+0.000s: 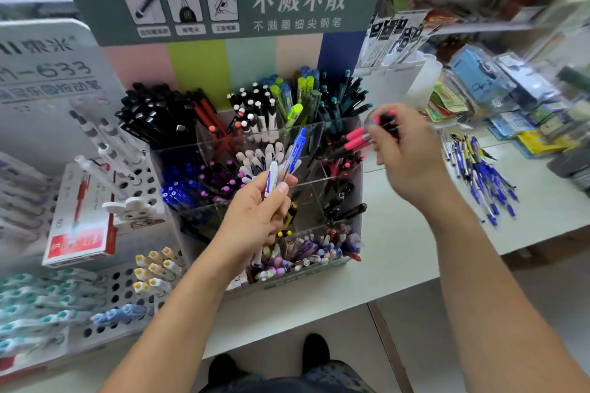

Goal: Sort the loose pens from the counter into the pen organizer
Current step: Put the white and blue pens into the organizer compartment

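The fingers of the left hand pinch a small bunch of blue-and-white pens upright over the middle of the pen organizer. The right hand, blurred, curls its fingers round pink-capped pens at the organizer's 2 o'clock corner. The step in hand looks like slotting pens into matching compartments. A heap of loose pens lies on the counter at 3 o'clock, so the next move likely calls for dropping each bunch with its own colour, then reaching right.
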The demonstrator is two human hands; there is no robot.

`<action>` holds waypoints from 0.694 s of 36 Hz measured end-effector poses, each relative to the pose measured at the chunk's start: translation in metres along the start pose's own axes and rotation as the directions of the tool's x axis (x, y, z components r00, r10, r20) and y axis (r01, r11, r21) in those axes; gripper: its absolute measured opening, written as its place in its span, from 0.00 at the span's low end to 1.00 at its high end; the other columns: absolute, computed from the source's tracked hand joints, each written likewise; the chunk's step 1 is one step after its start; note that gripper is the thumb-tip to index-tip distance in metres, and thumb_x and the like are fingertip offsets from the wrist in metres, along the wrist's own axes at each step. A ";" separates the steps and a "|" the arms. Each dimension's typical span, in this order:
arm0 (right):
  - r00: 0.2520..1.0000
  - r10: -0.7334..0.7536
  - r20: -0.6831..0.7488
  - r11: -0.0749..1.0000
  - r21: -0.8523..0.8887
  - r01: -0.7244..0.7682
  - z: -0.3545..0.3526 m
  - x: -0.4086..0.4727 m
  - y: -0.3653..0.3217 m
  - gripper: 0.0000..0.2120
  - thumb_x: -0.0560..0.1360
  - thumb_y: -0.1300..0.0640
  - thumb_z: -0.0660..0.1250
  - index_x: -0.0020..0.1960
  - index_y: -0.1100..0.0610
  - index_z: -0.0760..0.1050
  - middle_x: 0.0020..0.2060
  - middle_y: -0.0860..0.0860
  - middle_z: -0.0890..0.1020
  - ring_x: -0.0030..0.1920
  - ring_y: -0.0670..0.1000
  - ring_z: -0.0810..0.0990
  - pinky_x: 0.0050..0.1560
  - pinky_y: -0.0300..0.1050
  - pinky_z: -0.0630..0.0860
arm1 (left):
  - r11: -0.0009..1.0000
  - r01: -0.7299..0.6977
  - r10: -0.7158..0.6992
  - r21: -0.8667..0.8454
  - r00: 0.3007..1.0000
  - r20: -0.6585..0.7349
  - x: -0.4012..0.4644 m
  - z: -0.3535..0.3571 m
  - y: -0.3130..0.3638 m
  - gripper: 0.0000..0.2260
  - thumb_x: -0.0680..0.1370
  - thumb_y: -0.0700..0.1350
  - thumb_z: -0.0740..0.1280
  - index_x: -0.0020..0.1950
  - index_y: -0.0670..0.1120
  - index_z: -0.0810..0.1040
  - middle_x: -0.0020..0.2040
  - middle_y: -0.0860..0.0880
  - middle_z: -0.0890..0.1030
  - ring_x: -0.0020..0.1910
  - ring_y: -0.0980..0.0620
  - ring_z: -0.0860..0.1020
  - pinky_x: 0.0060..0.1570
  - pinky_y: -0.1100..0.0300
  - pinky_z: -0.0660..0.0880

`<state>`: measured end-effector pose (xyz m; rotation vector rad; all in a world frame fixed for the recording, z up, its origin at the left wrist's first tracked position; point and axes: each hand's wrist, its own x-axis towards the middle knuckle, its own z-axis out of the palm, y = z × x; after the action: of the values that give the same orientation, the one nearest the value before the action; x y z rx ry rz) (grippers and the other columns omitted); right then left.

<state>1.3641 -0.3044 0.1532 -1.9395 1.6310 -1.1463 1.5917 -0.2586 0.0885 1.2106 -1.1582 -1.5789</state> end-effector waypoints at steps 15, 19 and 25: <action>0.957 0.051 0.284 0.839 -0.533 0.113 0.052 0.009 0.015 0.14 0.85 0.50 0.58 0.57 0.59 0.76 0.52 0.56 0.76 0.54 0.58 0.74 0.54 0.52 0.71 | 0.990 -0.001 0.008 0.141 0.999 -0.050 -0.012 -0.006 -0.015 0.08 0.86 0.47 0.59 0.49 0.52 0.74 0.32 0.51 0.69 0.24 0.57 0.62 0.24 0.68 0.61; 0.976 -0.043 0.215 0.667 -0.721 0.188 0.067 -0.005 0.025 0.15 0.83 0.48 0.59 0.57 0.59 0.76 0.51 0.58 0.77 0.52 0.62 0.73 0.49 0.57 0.71 | 0.984 -0.001 0.009 0.181 0.999 -0.045 -0.017 -0.008 -0.017 0.07 0.86 0.48 0.58 0.49 0.51 0.69 0.32 0.52 0.69 0.26 0.57 0.61 0.25 0.68 0.61; 0.997 -0.077 -0.020 0.820 -0.570 0.052 0.071 -0.028 0.014 0.18 0.82 0.47 0.63 0.66 0.56 0.73 0.58 0.55 0.76 0.57 0.57 0.71 0.56 0.52 0.70 | 0.997 -0.023 0.028 0.076 0.998 -0.061 -0.025 -0.015 -0.010 0.07 0.86 0.43 0.58 0.54 0.43 0.74 0.35 0.47 0.71 0.24 0.59 0.64 0.23 0.70 0.61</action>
<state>1.4089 -0.2980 0.0903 -2.3471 2.1284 -0.7688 1.6113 -0.2349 0.0825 1.2796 -1.1981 -1.4801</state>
